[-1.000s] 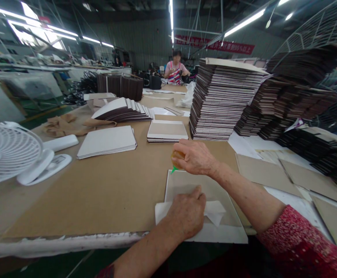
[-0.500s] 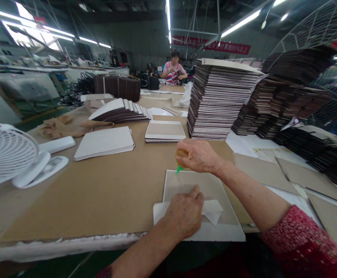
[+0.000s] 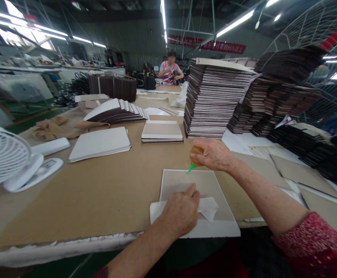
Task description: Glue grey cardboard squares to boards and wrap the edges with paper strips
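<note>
My right hand (image 3: 213, 154) is closed around a small amber glue bottle (image 3: 196, 155), tilted with its green nozzle pointing down. The nozzle tip is close to the far edge of a flat beige panel (image 3: 211, 185) with white borders; whether it touches cannot be made out. Low on this panel, at the table's front edge, rests my left hand (image 3: 181, 212), fingers curled and the index finger pointing forward. A piece of white paper or cloth (image 3: 209, 208) sticks out on both sides of that hand, its middle hidden under the fingers.
Beyond the panel lie a small pile of boards (image 3: 162, 133) and a tall stack of dark-edged boards (image 3: 214, 100). White boards (image 3: 100, 144) and a white fan (image 3: 5, 154) are on the left. More panels (image 3: 307, 173) lie at right. A person (image 3: 171, 71) sits farther back.
My right hand has moved the glue bottle rightward along the panel's far edge. My left hand stays on the panel with the white piece. The whole view has shifted slightly.
</note>
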The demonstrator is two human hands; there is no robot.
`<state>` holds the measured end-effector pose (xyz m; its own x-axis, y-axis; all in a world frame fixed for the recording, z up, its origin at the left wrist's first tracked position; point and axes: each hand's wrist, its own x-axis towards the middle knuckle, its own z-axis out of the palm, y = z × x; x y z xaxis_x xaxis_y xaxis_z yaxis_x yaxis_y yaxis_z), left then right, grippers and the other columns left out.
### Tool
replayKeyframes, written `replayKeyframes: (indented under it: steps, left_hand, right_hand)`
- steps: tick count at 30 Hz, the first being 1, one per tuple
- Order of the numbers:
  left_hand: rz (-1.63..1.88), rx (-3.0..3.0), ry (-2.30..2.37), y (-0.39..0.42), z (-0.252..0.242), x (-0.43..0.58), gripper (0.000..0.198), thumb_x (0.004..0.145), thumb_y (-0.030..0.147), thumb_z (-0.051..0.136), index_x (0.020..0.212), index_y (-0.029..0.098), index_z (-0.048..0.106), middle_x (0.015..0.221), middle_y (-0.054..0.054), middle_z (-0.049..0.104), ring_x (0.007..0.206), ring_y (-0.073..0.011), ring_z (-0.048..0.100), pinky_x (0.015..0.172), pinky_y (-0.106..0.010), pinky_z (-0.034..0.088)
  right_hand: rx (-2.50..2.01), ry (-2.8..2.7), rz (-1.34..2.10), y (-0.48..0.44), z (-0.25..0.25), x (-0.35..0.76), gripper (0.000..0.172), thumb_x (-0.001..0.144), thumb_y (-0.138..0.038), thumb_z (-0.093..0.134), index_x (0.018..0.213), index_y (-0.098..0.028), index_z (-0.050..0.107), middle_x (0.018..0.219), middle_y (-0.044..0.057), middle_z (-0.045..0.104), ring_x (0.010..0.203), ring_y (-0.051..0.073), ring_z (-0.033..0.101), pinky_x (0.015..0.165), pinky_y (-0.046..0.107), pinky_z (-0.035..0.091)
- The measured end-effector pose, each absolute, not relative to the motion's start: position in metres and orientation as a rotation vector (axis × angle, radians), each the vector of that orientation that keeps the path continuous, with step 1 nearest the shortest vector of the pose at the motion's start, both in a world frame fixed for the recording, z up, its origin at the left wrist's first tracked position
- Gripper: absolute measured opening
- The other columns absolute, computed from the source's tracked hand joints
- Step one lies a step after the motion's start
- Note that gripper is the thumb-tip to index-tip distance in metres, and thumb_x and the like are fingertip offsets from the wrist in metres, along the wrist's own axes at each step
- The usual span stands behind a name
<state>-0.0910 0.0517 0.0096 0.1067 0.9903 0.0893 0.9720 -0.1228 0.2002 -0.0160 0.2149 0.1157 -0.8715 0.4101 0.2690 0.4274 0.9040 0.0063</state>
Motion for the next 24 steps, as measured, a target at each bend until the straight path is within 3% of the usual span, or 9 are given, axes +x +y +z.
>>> replayKeyframes:
  steps: [10, 24]
  left_hand:
    - [0.301, 2.251, 2.003, 0.052, 0.009, -0.090, 0.043, 0.079, 0.018, 0.049, 0.123, 0.016, 0.049, 0.143, -0.011, 0.041, 0.099, -0.0252, 0.063, 0.083, -0.038, 0.053]
    - [0.302, 2.260, 2.013, 0.051, 0.010, -0.090, 0.041, 0.078, 0.019, 0.051, 0.119, 0.017, 0.051, 0.144, -0.008, 0.040, 0.096, -0.0257, 0.064, 0.077, -0.040, 0.054]
  right_hand:
    - [-0.863, -2.737, -0.030, 0.234, 0.114, 0.032, 0.013, 0.080, -0.035, 0.055, 0.083, -0.023, 0.059, 0.074, -0.002, 0.061, 0.064, 0.014, 0.050, 0.057, 0.026, 0.026]
    - [-1.018, -2.574, 0.176, 0.243, 0.113, 0.074, 0.013, 0.078, -0.036, 0.058, 0.081, -0.023, 0.062, 0.071, -0.001, 0.061, 0.064, 0.016, 0.050, 0.058, 0.027, 0.028]
